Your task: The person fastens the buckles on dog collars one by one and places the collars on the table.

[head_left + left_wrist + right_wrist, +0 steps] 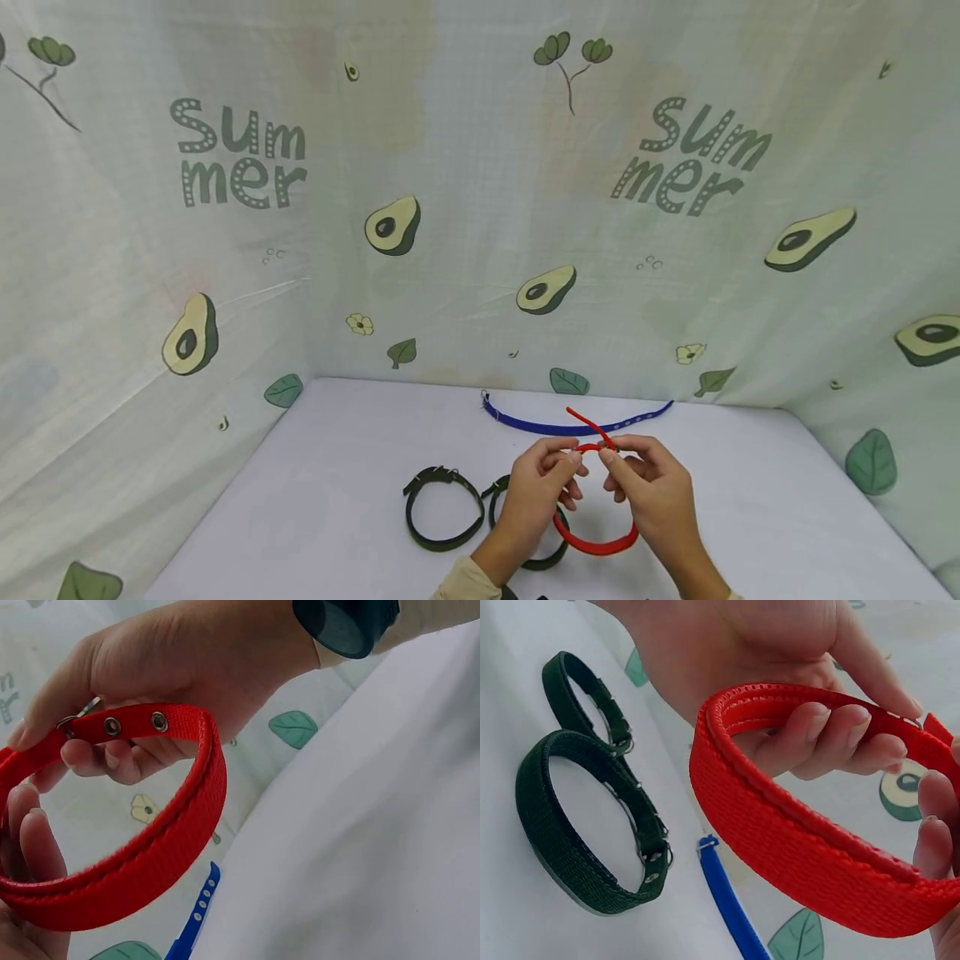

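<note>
"What's the biggest thing?"
"A pale cloth wall (465, 142) with avocados and the word 'summer'. Then comes the white table (765, 500)."
"And the hands?"
"The left hand (536, 483) and the right hand (658, 483) are close together. Both pinch the top of a red collar (600, 547), and its loop hangs under them."
"Any more collars?"
"A blue collar (540, 429) lies stretched out at the back. A dark green collar (442, 546) makes a ring left of the left hand, and a second green collar (543, 564) is partly hidden by that hand."
"And the little bits?"
"The red strap end (587, 423) pokes up. Smallest are its metal eyelets (159, 721)."
</note>
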Demonstrator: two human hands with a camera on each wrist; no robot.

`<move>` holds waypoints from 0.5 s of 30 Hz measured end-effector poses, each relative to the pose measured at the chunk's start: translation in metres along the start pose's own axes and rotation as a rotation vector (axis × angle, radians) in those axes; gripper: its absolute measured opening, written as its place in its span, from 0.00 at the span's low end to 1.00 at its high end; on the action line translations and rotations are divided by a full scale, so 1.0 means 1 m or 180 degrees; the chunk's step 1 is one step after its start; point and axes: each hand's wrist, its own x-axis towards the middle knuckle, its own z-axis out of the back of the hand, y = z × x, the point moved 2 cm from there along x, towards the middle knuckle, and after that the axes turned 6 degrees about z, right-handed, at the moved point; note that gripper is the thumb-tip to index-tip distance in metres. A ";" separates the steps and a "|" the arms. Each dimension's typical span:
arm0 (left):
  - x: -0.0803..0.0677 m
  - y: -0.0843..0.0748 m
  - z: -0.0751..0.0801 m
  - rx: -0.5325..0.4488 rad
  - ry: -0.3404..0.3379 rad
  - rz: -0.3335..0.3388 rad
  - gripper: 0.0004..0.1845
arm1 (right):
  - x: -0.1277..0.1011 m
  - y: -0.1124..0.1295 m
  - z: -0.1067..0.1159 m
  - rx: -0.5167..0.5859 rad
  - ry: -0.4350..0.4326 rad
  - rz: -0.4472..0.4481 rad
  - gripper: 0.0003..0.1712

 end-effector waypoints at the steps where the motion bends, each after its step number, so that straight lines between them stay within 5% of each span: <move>1: 0.001 0.001 0.000 -0.0012 -0.0003 0.0047 0.15 | 0.000 0.000 0.000 0.0010 -0.0024 0.0010 0.15; 8: 0.003 0.002 0.002 -0.0110 -0.0072 0.0250 0.14 | 0.001 -0.001 -0.001 0.0056 0.0006 0.0062 0.14; 15: 0.002 0.001 0.005 0.0084 -0.0252 0.0179 0.13 | 0.003 -0.004 -0.001 -0.0130 0.0135 0.0197 0.10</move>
